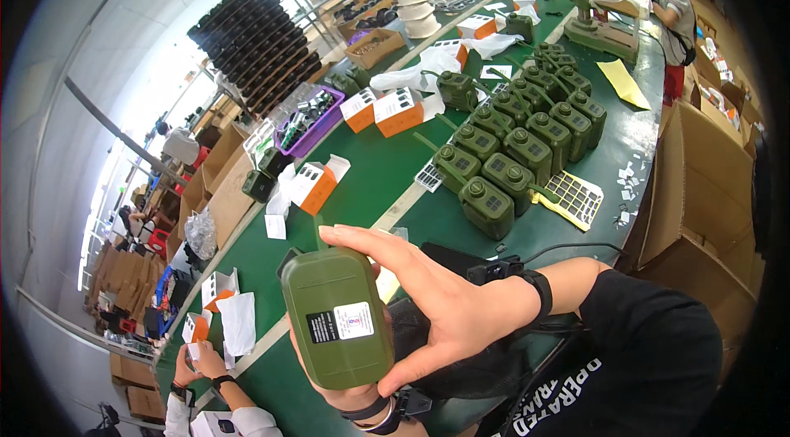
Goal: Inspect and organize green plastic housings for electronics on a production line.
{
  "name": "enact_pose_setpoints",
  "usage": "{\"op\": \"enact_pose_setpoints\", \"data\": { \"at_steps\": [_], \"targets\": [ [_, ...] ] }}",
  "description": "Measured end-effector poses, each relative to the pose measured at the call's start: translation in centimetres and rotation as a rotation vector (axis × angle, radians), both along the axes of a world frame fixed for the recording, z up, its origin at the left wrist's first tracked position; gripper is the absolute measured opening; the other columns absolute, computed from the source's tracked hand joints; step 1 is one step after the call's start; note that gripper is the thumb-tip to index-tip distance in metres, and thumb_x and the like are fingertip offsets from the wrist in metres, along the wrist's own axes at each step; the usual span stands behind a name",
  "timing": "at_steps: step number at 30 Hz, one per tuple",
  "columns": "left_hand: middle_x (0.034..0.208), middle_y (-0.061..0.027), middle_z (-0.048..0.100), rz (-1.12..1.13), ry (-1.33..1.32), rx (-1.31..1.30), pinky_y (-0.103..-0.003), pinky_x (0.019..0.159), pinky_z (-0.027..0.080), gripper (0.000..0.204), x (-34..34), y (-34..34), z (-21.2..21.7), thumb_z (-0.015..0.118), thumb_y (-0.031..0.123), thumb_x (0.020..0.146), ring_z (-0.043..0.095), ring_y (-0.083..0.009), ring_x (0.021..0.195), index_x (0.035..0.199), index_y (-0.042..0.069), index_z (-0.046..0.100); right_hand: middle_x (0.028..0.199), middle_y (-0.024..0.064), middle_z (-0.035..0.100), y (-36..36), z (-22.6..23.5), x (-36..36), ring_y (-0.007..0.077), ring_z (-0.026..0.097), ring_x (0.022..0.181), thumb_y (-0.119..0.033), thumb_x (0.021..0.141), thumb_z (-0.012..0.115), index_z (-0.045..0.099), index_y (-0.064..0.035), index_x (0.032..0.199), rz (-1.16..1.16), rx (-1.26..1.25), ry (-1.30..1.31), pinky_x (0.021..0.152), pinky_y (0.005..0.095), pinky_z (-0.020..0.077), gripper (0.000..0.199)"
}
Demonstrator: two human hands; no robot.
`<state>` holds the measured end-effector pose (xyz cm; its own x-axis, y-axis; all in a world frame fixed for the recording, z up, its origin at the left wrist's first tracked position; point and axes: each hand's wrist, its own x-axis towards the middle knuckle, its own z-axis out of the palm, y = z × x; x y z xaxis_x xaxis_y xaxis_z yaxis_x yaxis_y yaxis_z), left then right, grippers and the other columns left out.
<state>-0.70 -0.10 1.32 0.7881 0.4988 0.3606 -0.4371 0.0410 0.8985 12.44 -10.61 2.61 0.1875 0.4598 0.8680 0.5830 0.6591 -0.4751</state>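
Note:
A green jerrycan-shaped container (336, 355) is held up in front of me, its flat face toward the camera. That face bears a black sticker (323, 327) and a white sticker (354, 321). My right hand (453, 299) grips it from the right, fingers over the upper edge and thumb at the lower corner. Beneath and behind it, my left hand (339, 397) supports it, most of the fingers hidden by the container. Rows of similar green jerrycans (531, 149) stand upright on the green table (362, 164) beyond my hands.
A yellow-edged grid sheet (573, 198) lies beside the jerrycans. Orange-and-white boxes (317, 186) and a purple basket (309, 128) line the far side. At lower left, another person's hands (202, 364) handle a small white piece. Large cardboard boxes (699, 182) stand at right.

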Motion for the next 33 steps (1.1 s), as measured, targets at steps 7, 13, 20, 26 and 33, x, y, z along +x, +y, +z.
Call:
{"op": "enact_pose_setpoints", "data": {
  "at_steps": [7,13,20,26,33],
  "targets": [
    [0.135,-0.0287,0.032,-0.069,-0.060,-0.656,-0.046,0.077,0.054,0.060,-0.2,-1.1,0.0,0.048,0.038,0.089,0.057,-0.0385,0.090,0.137,0.006,0.030,0.136,0.0246,0.028,-0.1,0.0,0.1,0.0386,0.032,0.124,-0.038,0.067,0.076,0.019,0.0056,0.137,0.063,-0.051,0.018,0.102,0.0423,0.0281,0.100],
    [0.128,-0.0212,0.044,-0.015,-0.124,-0.600,-0.042,0.081,0.050,0.057,0.5,-0.3,-0.3,0.045,0.043,0.091,0.056,-0.0320,0.099,0.134,0.006,0.036,0.133,0.0219,0.033,0.0,0.1,0.6,0.0345,0.037,0.120,-0.038,0.067,0.077,0.020,0.0038,0.138,0.055,-0.071,0.026,0.100,0.0390,0.0311,0.100],
    [0.108,-0.0135,0.060,0.282,0.369,0.629,-0.031,0.083,0.047,0.075,-0.8,0.3,2.1,0.081,0.011,0.060,0.060,-0.0210,0.093,0.126,0.000,0.047,0.102,0.0160,0.057,-0.4,1.1,4.6,0.0296,0.048,0.108,-0.035,0.067,0.076,0.051,0.0039,0.117,0.043,-0.645,-0.162,0.094,0.0332,0.0377,0.069],
    [0.112,-0.0168,0.058,0.625,0.553,1.018,-0.030,0.082,0.047,0.074,-1.6,1.4,1.7,0.079,0.022,0.067,0.061,-0.0232,0.094,0.128,-0.002,0.044,0.082,0.0079,0.062,3.6,-1.3,5.4,0.0121,0.058,0.070,-0.026,0.064,0.079,0.057,0.0065,0.107,0.002,-0.779,-0.048,0.060,0.0241,0.0465,0.058],
    [0.108,-0.0172,0.057,0.553,0.515,0.913,-0.035,0.073,0.049,0.061,-6.0,1.9,1.9,0.065,0.031,0.079,0.060,-0.0295,0.084,0.130,0.006,0.043,0.086,0.0153,0.063,19.9,-12.1,12.1,0.0245,0.064,0.073,-0.029,0.065,0.075,0.057,0.0045,0.099,-0.468,-0.774,0.392,0.057,0.0353,0.0511,0.051]
  ]
}}
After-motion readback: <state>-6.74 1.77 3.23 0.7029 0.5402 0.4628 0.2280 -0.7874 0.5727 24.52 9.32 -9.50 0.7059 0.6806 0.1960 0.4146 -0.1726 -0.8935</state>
